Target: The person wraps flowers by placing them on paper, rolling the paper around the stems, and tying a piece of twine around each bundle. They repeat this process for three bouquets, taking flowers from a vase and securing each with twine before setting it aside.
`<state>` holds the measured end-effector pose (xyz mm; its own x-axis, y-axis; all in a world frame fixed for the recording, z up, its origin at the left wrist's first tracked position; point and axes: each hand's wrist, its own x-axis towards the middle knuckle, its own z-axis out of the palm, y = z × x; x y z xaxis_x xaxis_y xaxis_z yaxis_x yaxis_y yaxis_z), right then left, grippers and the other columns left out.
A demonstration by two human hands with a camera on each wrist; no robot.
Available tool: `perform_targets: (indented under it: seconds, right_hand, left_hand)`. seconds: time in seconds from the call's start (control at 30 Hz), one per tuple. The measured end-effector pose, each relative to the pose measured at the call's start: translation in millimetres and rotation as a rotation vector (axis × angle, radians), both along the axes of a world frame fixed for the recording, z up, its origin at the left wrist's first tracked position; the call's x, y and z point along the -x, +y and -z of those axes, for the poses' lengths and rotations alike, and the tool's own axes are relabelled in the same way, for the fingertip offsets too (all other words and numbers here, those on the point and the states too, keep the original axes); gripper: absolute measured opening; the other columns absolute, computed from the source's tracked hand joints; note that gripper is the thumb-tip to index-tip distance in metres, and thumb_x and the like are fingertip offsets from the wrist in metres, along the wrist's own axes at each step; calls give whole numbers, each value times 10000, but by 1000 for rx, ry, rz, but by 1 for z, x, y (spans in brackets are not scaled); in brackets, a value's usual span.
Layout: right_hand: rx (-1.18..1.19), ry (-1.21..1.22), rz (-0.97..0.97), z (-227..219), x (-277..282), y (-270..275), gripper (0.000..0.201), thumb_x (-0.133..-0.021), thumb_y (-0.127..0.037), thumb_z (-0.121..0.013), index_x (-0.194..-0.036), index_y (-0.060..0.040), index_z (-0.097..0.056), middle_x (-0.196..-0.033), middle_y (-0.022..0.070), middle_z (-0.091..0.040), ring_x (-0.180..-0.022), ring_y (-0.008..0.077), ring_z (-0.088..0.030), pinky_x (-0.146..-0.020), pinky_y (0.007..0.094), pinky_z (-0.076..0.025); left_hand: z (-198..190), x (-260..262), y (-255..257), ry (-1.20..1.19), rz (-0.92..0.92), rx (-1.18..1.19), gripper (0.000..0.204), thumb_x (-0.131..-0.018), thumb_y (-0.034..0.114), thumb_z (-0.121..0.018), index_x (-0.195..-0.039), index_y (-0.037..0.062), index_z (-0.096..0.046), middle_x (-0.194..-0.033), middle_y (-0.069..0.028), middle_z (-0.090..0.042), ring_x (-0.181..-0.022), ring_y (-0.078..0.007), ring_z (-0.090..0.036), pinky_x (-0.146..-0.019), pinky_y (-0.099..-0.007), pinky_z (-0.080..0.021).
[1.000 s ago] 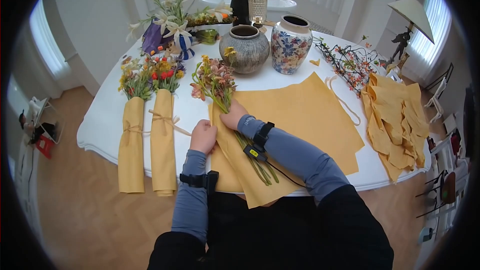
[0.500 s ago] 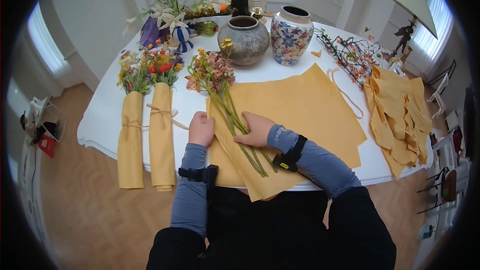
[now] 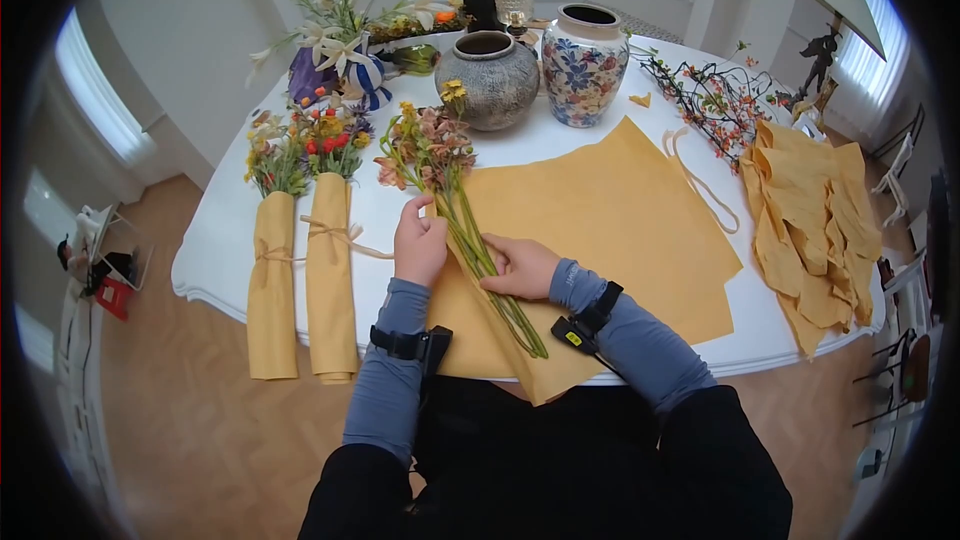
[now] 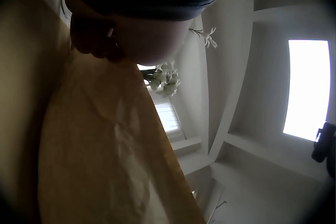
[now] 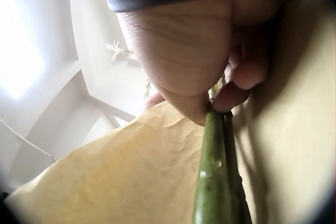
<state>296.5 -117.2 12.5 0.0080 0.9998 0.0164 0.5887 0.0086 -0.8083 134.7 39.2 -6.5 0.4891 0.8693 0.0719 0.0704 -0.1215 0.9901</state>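
Note:
A bunch of pink and yellow flowers (image 3: 432,152) lies over a tan sheet of wrapping paper (image 3: 610,220), its blooms past the paper's far edge. My right hand (image 3: 525,268) holds the green stems (image 5: 211,176) between thumb and curled fingers, low over the sheet. With its fingers curled, my left hand (image 3: 421,245) grips the raised left edge of the paper, just left of the stems. In the left wrist view that lifted paper (image 4: 105,134) stands up below the hand. The paper's fold hides part of the stems in the head view.
Two wrapped bouquets (image 3: 272,290) tied with string lie at the left. Behind stand a grey round vase (image 3: 487,85) and a floral vase (image 3: 583,75). Crumpled tan paper (image 3: 808,230), a loose string (image 3: 700,185) and berry branches (image 3: 710,115) lie at the right.
The right hand has moved from high on the stems, near the blooms, down to their lower middle. The left hand has raised the paper's left edge and brought it closer against the stems.

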Motion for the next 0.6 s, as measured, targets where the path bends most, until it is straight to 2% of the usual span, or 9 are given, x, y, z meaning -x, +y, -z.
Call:
perform_targets:
  seconds: [0.03, 0.1, 0.13, 0.2, 0.23, 0.3, 0.4, 0.53, 0.6]
  right_hand:
    - [3, 4, 1, 3, -2, 0, 564, -816, -272, -728, -1255, 11, -515, -733, 83, -596, -671, 219, -622, -654, 331, -513]
    - [-1, 109, 38, 9, -5, 0, 568, -821, -238, -729, -1278, 14, -505, -770, 68, -604, -661, 186, -614, -617, 317, -503]
    - [0, 113, 41, 20, -7, 3, 568, -821, -238, -729, -1278, 14, -505, -770, 68, -604, -661, 186, -614, -617, 317, -503]
    - [-187, 106, 45, 43, -14, 10, 515, -876, -220, -672, -1308, -1, -497, -819, 58, -614, -650, 176, -612, -596, 314, -512]
    - [-185, 107, 52, 39, -16, 8, 515, -876, -220, -672, -1308, -1, -497, -819, 58, -614, -650, 176, -612, -596, 314, -512]
    - [191, 534, 83, 21, -19, 4, 406, -954, -264, -569, -1290, -43, -509, -845, 48, -615, -656, 157, -609, -595, 291, -520]
    - [341, 699, 96, 26, -32, 9, 305, -1006, -300, -462, -1186, -76, -561, -864, 43, -623, -676, 134, -608, -596, 269, -522]
    - [400, 764, 100, 14, -33, 4, 299, -1022, -352, -441, -1061, -89, -578, -875, 43, -621, -682, 118, -606, -595, 249, -513]
    - [393, 577, 71, 4, -30, 4, 322, -1016, -380, -491, -938, -84, -592, -820, 33, -613, -701, 106, -605, -609, 256, -518]
  left_hand:
    - [-8, -7, -2, 4, 1, 3, 403, -894, 56, -561, -1285, -14, -490, -785, -85, -673, -699, -132, -646, -638, -285, -508]
    - [-22, -24, -7, 301, -23, -277, 434, -859, 114, -594, -1263, -26, -520, -760, -129, -662, -731, -211, -667, -677, -346, -517]
    - [-28, -31, -11, 305, -19, -276, 434, -859, 114, -594, -1263, -26, -520, -760, -129, -662, -731, -211, -667, -677, -346, -517]
    - [-35, -46, -17, 472, 3, -415, 470, -828, 169, -594, -1253, -23, -542, -844, -206, -681, -848, -332, -685, -772, -425, -528]
    - [-30, -51, -14, 472, 11, -414, 470, -828, 169, -594, -1253, -23, -542, -844, -206, -681, -848, -332, -685, -772, -425, -528]
    - [-15, -61, -7, 587, 81, -555, 455, -825, 170, -586, -1246, 4, -546, -784, -189, -671, -794, -356, -672, -734, -446, -524]
    - [-26, -65, -16, 679, 168, -667, 428, -828, 177, -584, -1231, 36, -569, -862, -219, -692, -890, -385, -673, -779, -470, -524]
    - [-33, -66, -21, 742, 222, -617, 426, -828, 202, -594, -1228, 57, -577, -1034, -234, -695, -985, -405, -660, -877, -489, -514]
    - [-28, -65, -23, 668, 215, -698, 378, -854, 210, -588, -1202, 62, -595, -849, -207, -695, -844, -390, -675, -749, -489, -517]
